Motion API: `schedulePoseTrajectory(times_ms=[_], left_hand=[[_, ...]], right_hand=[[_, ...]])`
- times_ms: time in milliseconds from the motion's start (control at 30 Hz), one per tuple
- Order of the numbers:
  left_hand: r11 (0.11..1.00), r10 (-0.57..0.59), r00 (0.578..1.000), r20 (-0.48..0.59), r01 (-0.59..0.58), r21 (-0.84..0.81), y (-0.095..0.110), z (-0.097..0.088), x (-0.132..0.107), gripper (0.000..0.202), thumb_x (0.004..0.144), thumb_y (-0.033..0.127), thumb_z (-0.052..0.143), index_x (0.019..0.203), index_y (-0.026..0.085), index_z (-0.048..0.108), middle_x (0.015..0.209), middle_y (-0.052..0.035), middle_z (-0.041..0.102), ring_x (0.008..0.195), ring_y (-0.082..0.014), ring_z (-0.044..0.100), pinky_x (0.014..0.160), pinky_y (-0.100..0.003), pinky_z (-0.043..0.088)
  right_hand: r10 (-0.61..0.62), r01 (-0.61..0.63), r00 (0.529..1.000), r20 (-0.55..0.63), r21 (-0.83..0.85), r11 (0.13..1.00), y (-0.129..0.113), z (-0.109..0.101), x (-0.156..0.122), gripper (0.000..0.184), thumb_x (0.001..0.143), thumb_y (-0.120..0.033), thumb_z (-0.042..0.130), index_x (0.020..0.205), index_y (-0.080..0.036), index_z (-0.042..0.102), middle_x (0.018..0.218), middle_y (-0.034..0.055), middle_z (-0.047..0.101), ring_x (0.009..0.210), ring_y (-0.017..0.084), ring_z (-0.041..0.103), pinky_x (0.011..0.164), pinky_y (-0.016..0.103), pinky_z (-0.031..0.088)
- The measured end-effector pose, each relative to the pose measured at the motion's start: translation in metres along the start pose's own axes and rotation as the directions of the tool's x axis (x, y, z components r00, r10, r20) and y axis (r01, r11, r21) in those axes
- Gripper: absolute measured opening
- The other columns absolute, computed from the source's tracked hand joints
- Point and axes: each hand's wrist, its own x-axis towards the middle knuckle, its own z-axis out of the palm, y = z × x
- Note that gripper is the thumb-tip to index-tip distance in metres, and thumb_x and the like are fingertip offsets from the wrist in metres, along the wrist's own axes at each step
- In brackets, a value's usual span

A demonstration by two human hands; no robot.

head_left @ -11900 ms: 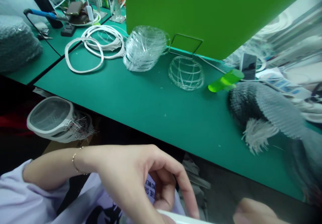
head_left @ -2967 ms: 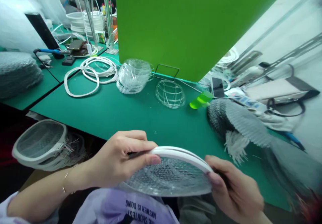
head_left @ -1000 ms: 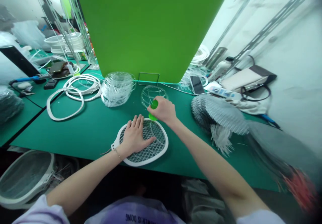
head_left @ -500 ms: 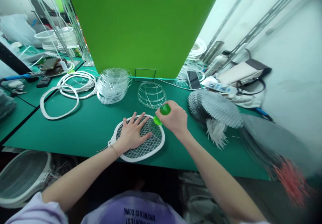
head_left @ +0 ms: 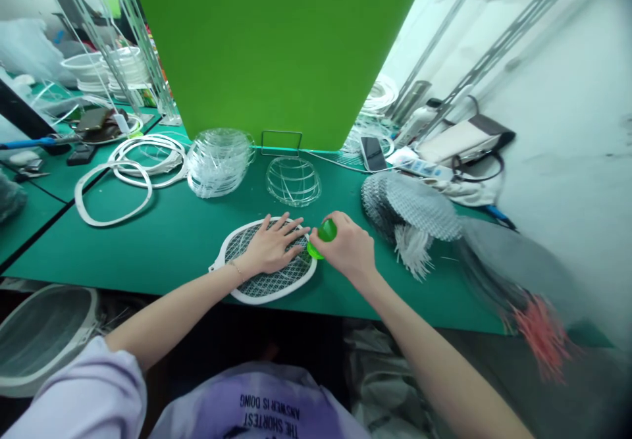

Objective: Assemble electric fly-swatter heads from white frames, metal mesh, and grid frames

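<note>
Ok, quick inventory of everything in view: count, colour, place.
racket-shaped mesh frame: 1, white with wire mesh, on mat before the person
plastic cylinder: 1, translucent green, in right hand
wire dome: 1, clear, behind the frame
stack of clear frames: 1 stack, clear, left of dome
loops: several, white, far left
mesh pile: 1, grey, right
phone: 1, dark, behind mesh pile
work mat: 1, green, under these
panel: 1, bright green, behind mat
left hand: flat on frame
right hand: gripping cylinder

A white-framed electric fly swatter [head_left: 261,286] with wire mesh lay flat on the green surface [head_left: 148,261], a translucent green plastic cylinder [head_left: 326,232] just beside its rim.
</note>
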Motion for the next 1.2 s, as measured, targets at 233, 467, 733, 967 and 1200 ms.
schedulePoseTrajectory(times_ms=[233,467,733,967,1200], left_hand=[[1.000,-0.008,1.000,-0.004,0.008,-0.004,-0.002,0.009,0.002,0.052,0.103,0.054,0.028,0.151,0.036,0.037,0.159,-0.0010,0.038,0.149,-0.0300,0.026,0.119,-0.058,0.015],[1.000,-0.005,1.000,0.007,0.005,0.001,-0.001,0.007,0.002,0.053,0.103,0.055,0.027,0.152,0.036,0.036,0.160,-0.0006,0.036,0.149,-0.0305,0.025,0.119,-0.058,0.014],[1.000,0.007,1.000,0.021,-0.006,-0.013,-0.003,0.009,0.002,0.055,0.103,0.055,0.025,0.154,0.037,0.032,0.161,-0.0010,0.033,0.151,-0.0314,0.022,0.119,-0.061,0.013],[1.000,0.029,0.999,-0.017,-0.030,-0.004,-0.003,0.008,0.001,0.051,0.104,0.054,0.026,0.153,0.044,0.030,0.161,0.0015,0.034,0.150,-0.0326,0.024,0.118,-0.063,0.014],[0.999,0.037,0.998,-0.049,-0.037,-0.002,-0.003,0.011,0.002,0.051,0.103,0.055,0.026,0.153,0.045,0.031,0.158,0.0022,0.040,0.148,-0.0308,0.029,0.118,-0.062,0.020]], right_hand=[[-0.069,0.069,0.998,-0.008,0.036,0.997,-0.014,-0.010,-0.032,0.020,0.082,-0.042,0.053,0.087,-0.023,0.059,0.089,0.0041,0.069,0.066,0.020,0.063,0.050,0.027,0.030],[-0.140,0.141,0.989,-0.050,0.015,0.990,-0.019,-0.015,-0.047,0.017,0.084,-0.038,0.051,0.087,-0.023,0.059,0.084,0.0031,0.068,0.060,0.018,0.062,0.046,0.026,0.031],[-0.193,0.194,0.981,-0.018,0.083,0.977,-0.031,-0.014,-0.062,0.015,0.084,-0.037,0.055,0.087,-0.025,0.062,0.081,0.0039,0.069,0.060,0.019,0.063,0.047,0.028,0.037],[0.177,-0.183,0.947,-0.270,0.001,0.983,0.033,-0.024,0.081,0.036,0.080,-0.046,0.058,0.101,-0.018,0.063,0.100,0.0143,0.068,0.092,0.032,0.064,0.074,0.041,0.048],[0.273,-0.275,0.961,-0.037,-0.150,0.950,0.083,0.034,0.180,0.039,0.085,-0.041,0.056,0.111,-0.012,0.061,0.108,0.0195,0.065,0.092,0.029,0.063,0.075,0.038,0.046]])
